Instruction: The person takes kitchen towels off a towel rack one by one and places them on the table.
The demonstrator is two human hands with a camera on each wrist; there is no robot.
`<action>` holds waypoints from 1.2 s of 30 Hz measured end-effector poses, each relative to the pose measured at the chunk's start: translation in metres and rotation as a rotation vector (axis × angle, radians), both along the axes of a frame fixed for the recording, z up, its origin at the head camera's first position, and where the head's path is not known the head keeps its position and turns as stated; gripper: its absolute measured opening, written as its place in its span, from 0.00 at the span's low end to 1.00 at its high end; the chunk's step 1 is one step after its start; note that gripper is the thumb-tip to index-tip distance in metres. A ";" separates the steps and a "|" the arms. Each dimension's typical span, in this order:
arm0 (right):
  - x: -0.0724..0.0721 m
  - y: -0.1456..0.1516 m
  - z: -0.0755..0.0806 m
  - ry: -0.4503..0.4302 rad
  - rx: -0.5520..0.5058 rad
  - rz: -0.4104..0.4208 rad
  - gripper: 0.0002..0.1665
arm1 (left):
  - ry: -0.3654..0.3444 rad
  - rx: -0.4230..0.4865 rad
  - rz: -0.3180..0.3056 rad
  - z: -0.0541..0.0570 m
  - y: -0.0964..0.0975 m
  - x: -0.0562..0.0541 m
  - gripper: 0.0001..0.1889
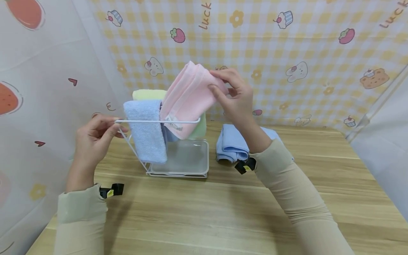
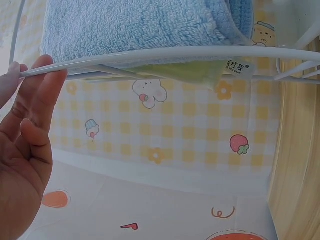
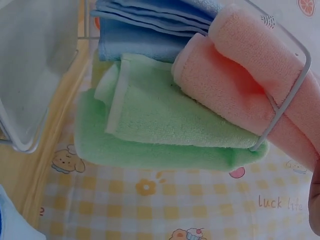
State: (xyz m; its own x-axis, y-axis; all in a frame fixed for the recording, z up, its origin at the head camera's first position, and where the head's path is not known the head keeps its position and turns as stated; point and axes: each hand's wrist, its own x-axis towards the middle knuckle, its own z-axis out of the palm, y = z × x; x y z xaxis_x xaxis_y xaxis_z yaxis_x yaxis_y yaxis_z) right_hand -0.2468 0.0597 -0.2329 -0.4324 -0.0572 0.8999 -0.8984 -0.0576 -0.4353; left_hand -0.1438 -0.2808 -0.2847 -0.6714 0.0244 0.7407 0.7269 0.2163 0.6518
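My left hand (image 1: 90,143) pinches the upper left corner of a white wire towel rack (image 1: 146,121), thumb on one side and fingers on the other. A folded pink towel (image 1: 194,92) is held between the thumb and fingers of my right hand (image 1: 236,95). It slants down to the rack's right half, where the front bar crosses before its lower end and a label shows. A fluffy blue towel (image 1: 145,134) hangs over the bar's left half. Behind hang a green towel (image 3: 175,110), a pale yellow-green one (image 1: 148,94) and a smoother blue cloth (image 3: 140,40).
At the rack's foot sits a grey tray (image 1: 188,159). Folded blue cloth (image 1: 234,140) lies on the wooden table (image 1: 197,212) right of it, partly behind my right forearm. A checked curtain (image 1: 271,46) stands close behind, and a white patterned one (image 1: 47,71) on the left.
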 end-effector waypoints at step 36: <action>-0.003 0.033 0.004 -0.234 -0.408 0.051 0.15 | 0.003 0.001 0.035 0.001 0.002 0.001 0.07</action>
State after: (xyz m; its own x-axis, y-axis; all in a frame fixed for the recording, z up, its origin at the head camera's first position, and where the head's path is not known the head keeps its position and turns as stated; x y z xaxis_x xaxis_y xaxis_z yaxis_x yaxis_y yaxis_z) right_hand -0.2503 0.0927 -0.2287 -0.6323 0.2545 0.7317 -0.7703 -0.3076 -0.5586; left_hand -0.1432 -0.2789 -0.2837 -0.6694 0.0003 0.7429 0.7211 0.2405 0.6497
